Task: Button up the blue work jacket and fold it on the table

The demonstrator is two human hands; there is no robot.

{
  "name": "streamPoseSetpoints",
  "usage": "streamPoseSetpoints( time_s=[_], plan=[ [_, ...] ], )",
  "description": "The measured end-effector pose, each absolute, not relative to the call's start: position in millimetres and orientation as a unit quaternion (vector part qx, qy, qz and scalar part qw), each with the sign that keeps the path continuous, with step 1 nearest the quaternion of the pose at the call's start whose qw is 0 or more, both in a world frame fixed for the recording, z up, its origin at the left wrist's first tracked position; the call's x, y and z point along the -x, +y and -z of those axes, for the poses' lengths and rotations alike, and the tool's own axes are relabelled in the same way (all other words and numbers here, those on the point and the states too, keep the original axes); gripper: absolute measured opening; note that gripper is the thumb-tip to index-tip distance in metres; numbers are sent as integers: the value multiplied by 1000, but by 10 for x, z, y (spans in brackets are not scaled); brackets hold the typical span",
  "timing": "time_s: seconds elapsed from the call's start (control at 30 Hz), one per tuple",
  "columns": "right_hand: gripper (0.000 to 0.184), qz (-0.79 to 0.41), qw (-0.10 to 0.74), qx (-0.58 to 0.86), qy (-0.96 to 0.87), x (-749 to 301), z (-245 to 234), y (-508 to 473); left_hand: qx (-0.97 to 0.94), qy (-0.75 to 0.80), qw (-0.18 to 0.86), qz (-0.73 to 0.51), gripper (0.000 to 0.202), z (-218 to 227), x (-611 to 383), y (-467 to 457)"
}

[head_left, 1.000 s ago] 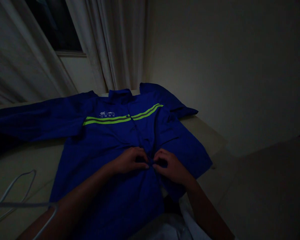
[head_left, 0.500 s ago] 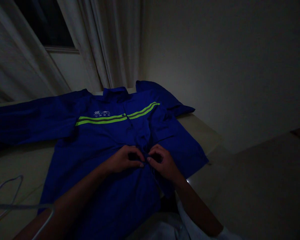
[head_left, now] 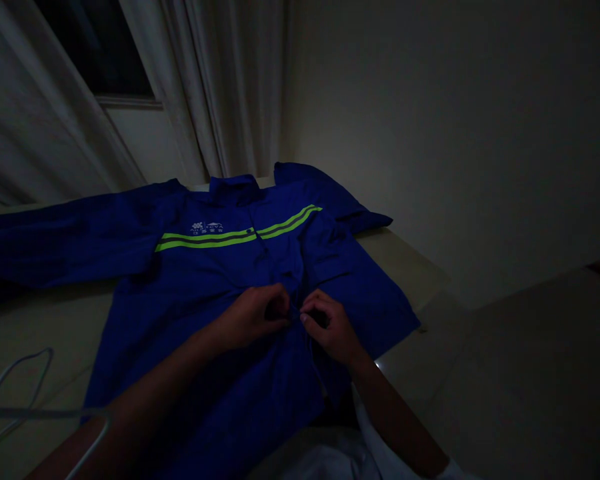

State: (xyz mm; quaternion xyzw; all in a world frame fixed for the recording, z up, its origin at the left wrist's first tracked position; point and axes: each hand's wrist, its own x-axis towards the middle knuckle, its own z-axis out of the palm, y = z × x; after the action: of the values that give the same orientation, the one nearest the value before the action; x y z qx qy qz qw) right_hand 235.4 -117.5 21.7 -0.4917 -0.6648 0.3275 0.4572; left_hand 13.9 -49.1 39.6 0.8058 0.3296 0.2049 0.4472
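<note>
A blue work jacket (head_left: 190, 280) lies front up on a table, its collar toward the curtains. A lime-yellow and grey stripe (head_left: 205, 240) crosses its chest, with a white printed logo (head_left: 207, 228) above. My left hand (head_left: 260, 315) pinches the jacket's front edge near the middle of the opening, fingers curled. Facing it, my right hand (head_left: 329, 325) pinches the cloth just across the opening, thumb and fingertips together. A small fold of blue cloth lies between the fingertips; whether a button is there is too dark to tell.
Under the jacket is a pale table (head_left: 405, 257), its corner showing at the right. A light-coloured cable (head_left: 35, 413) loops at the lower left. Beige curtains (head_left: 230, 87) hang behind the table, and a plain wall (head_left: 430, 133) stands at the right.
My left fingers have curled in more and risen slightly at the opening. My right hand keeps its pinch almost in place. The whole view has shifted a little.
</note>
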Motion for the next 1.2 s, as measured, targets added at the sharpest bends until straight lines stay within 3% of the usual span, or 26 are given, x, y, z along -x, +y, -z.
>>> streamPoseSetpoints(
  time_s=[0.17, 0.33, 0.87, 1.2],
  plan=[
    [9, -312, 465, 490, -668, -2349, -172, -1161, -906, 337, 210, -149, 23, -586, -161, -575],
    [7, -302, 462, 487, -676, -2353, -175, -1165, -942, 306, 91, -108, 24, -611, -209, -638],
    [21, -325, 470, 487, -660, -2348, -147, -1160, -968, 185, -69, -158, 7, -596, -187, -657],
    [4, -373, 468, 493, -632, -2328, -139, -1161, -962, 86, -146, -212, 12, -573, -100, -568]
  ],
)
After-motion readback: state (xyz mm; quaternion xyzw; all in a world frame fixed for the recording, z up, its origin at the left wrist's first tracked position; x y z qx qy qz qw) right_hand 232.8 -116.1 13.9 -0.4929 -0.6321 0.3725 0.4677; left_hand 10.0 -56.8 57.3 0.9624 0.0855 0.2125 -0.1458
